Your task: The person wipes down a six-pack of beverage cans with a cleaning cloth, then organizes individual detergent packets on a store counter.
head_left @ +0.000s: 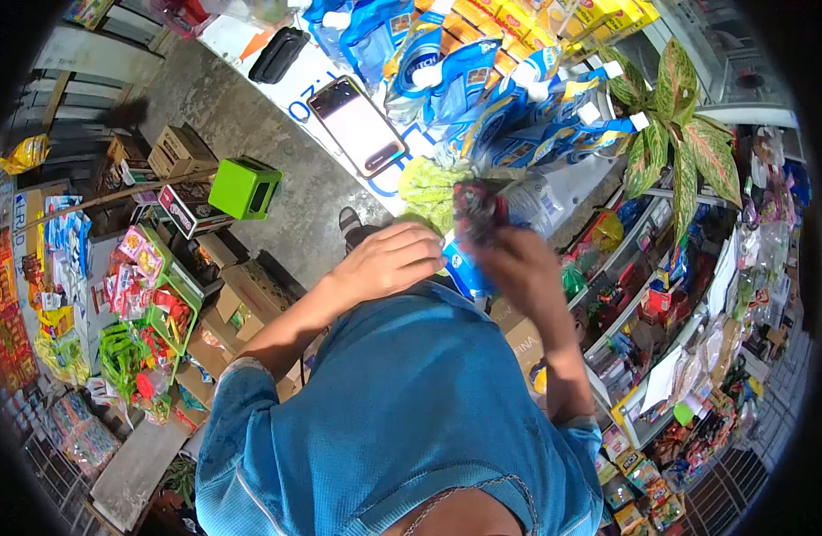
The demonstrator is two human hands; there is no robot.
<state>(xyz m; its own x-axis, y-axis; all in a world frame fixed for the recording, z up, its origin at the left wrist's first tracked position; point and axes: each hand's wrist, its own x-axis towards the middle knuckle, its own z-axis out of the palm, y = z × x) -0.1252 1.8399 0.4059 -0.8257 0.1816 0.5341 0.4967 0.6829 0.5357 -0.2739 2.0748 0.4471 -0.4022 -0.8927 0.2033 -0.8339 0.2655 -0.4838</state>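
Your right hand (518, 272) pinches the near end of a small dark red-and-black item (478, 210), perhaps a packet, though blur hides its print; its long axis points away from you. The item lies to the right of your left hand (389, 259), whose fingers are together and curled, any hold hidden. Just beyond is a pale green bundle (429, 183). "DUTCH" reads on a blue pouch (422, 76); the phone (356, 125) lies farther left.

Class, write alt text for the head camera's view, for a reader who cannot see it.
A person's blurred right hand holds a dark patterned item beside a yellow-green bundle, the left hand close by. White-capped blue pouches and a phone lie ahead; a green stool stands left, shelved goods right.
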